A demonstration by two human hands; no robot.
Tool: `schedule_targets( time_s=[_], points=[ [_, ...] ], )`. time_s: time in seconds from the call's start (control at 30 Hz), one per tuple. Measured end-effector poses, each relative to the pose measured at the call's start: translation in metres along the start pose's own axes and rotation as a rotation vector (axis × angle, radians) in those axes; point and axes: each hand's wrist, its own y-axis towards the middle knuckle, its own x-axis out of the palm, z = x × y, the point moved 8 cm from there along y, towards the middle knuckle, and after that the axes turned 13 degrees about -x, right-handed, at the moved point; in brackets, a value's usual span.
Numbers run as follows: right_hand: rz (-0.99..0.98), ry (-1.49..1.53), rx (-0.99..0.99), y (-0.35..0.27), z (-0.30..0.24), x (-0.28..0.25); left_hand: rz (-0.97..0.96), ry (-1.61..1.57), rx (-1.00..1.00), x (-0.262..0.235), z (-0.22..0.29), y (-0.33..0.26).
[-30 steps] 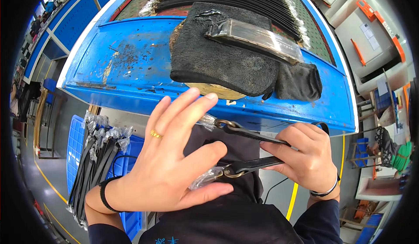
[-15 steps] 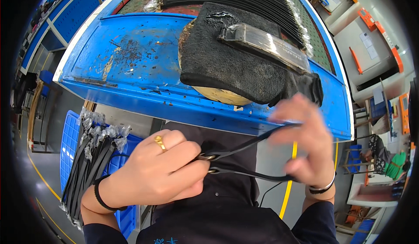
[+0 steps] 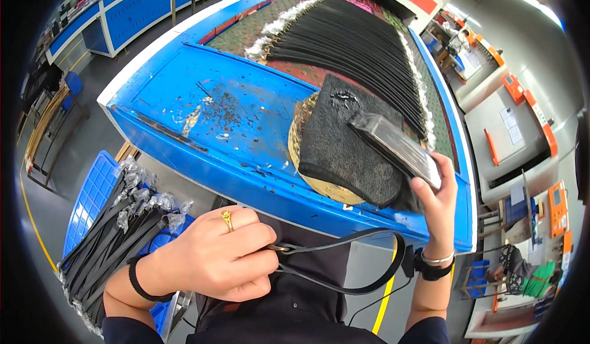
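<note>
My left hand (image 3: 215,255), with a gold ring on one finger, is closed around a black strap (image 3: 401,255). The strap comes out of the fist as a wide loop, and a brass-coloured metal ring (image 3: 279,248) shows by my fingers. My right hand (image 3: 437,205) grips the near end of a long, shiny, clear-sided block (image 3: 396,144) between thumb and fingers. That block slants over a black fuzzy cloth (image 3: 344,153) with a wet glossy patch. The cloth drapes over a round yellowish pad (image 3: 329,190).
A worn blue bench (image 3: 203,116) spans the front. Beyond it, many black straps (image 3: 350,36) lie in rows on a green conveyor bed. At lower left, a blue crate (image 3: 92,187) holds more straps with plastic-wrapped ends. A person in green (image 3: 541,279) sits far right.
My right hand has left the strap loop and reached forward to grip the clear-sided block. My left hand keeps its hold on the strap. The view has tilted up.
</note>
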Motion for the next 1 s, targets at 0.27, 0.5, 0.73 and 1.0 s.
schedule_targets(
  time_s=[0.27,0.5,0.73,1.0],
  points=[
    [0.361,0.815,-0.072,-0.038,-0.007,-0.029,-0.077,0.013,0.008,0.008,0.004,0.005],
    [0.486,0.627,0.006,-0.08,-0.031,-0.008,-0.151,0.011,-0.011,0.027,0.013,0.014],
    [0.481,0.601,0.106,-0.091,-0.028,0.002,-0.11,-0.029,0.056,0.035,0.022,0.019],
    [0.482,0.568,0.127,-0.093,-0.024,0.004,-0.147,-0.036,0.057,0.042,0.023,0.022]
  ],
)
